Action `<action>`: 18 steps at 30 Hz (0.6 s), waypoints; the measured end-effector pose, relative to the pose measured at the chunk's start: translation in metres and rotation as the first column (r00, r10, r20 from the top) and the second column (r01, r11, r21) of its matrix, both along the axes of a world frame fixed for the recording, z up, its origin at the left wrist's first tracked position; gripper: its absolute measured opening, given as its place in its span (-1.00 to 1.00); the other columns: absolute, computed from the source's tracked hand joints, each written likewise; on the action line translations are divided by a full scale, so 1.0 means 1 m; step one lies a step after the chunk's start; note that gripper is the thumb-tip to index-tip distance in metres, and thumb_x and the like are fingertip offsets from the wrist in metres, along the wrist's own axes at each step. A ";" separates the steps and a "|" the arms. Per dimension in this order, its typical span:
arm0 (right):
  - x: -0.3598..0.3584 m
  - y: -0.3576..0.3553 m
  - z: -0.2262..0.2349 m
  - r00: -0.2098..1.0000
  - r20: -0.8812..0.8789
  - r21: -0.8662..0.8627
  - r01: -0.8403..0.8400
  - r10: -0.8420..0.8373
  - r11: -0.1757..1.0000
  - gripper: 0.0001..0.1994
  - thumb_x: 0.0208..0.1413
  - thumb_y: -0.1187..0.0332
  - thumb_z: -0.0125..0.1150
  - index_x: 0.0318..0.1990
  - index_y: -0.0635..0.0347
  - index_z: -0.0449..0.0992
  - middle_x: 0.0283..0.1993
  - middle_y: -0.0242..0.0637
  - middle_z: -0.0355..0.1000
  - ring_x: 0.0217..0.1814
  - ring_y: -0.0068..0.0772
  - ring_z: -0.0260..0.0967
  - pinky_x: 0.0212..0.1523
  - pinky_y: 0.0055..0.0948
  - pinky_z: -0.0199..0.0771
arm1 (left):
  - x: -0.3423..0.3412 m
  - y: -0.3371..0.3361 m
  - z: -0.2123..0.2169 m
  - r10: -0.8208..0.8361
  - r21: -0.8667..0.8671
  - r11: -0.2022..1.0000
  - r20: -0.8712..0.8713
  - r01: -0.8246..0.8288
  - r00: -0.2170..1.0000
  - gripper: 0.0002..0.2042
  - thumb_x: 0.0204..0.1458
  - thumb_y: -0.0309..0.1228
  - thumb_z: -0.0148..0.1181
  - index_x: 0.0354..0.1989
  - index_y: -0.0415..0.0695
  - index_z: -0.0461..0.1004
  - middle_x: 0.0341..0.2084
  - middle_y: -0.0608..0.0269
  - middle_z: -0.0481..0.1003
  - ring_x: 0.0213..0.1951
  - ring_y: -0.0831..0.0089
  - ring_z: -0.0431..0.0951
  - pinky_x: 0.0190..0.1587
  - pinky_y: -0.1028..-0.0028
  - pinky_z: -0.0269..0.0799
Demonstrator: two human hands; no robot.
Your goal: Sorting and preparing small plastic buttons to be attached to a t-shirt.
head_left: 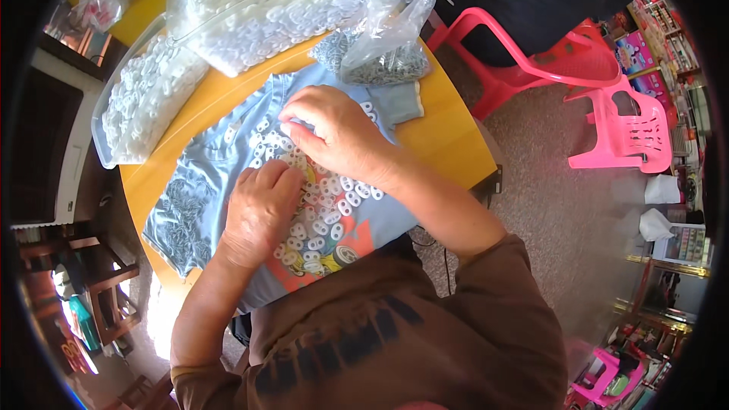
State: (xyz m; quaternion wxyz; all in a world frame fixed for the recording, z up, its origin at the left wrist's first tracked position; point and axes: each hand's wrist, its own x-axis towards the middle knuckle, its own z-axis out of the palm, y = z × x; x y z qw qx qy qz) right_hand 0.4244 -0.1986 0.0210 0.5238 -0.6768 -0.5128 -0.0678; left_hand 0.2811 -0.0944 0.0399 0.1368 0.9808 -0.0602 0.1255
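White plastic pieces (336, 231) lie on the shirt (214, 156), around left hand (263, 209) and right hand (334, 127) (both curled, can't tell if gripping); clear bag (247, 42), tub (99, 133) beyond hold similar pieces.

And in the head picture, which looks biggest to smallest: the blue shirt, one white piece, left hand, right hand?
1. Blue shirt
2. Left hand and right hand, too alike to rank
3. White piece

Looks like a small shop!
Gold-edged shelves (668, 265) and small multicoloured packaged goods (659, 14) crowd two to four o'clock; pink moulded-plastic armchair (558, 75), two o'clock.
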 end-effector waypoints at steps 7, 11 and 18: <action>-0.004 -0.005 0.000 0.998 -0.002 -0.071 -0.065 0.065 0.995 -0.92 -0.11 0.51 0.14 -0.40 0.23 0.41 -0.37 -0.20 0.39 -0.30 -0.11 0.33 -0.26 -0.27 0.34 | 0.005 0.000 -0.008 -0.002 0.064 0.998 0.005 0.001 1.000 -0.88 -0.17 -0.53 0.16 -0.42 -0.14 0.39 -0.50 0.21 0.37 -0.47 0.21 0.42 -0.38 0.33 0.35; -0.007 -0.005 0.001 0.993 -0.063 -0.040 -0.100 0.097 0.994 -0.90 -0.05 0.46 0.15 -0.36 0.28 0.43 -0.37 -0.19 0.40 -0.32 -0.21 0.36 -0.27 -0.38 0.35 | -0.005 0.004 -0.012 0.078 -0.083 0.994 0.153 -0.066 0.985 -0.90 -0.20 -0.54 0.13 -0.48 -0.16 0.36 -0.56 0.16 0.33 -0.54 0.20 0.39 -0.48 0.32 0.35; -0.045 -0.016 0.038 0.839 -0.477 -0.175 -0.383 0.262 0.907 -0.87 0.06 0.46 0.10 -0.28 0.35 0.44 -0.43 -0.22 0.39 -0.42 -0.50 0.34 -0.40 -0.56 0.33 | -0.044 -0.006 0.013 0.262 -0.394 0.910 0.302 -0.130 0.916 -0.84 -0.22 -0.64 0.19 -0.41 -0.20 0.42 -0.53 0.18 0.40 -0.56 0.31 0.42 -0.52 0.48 0.36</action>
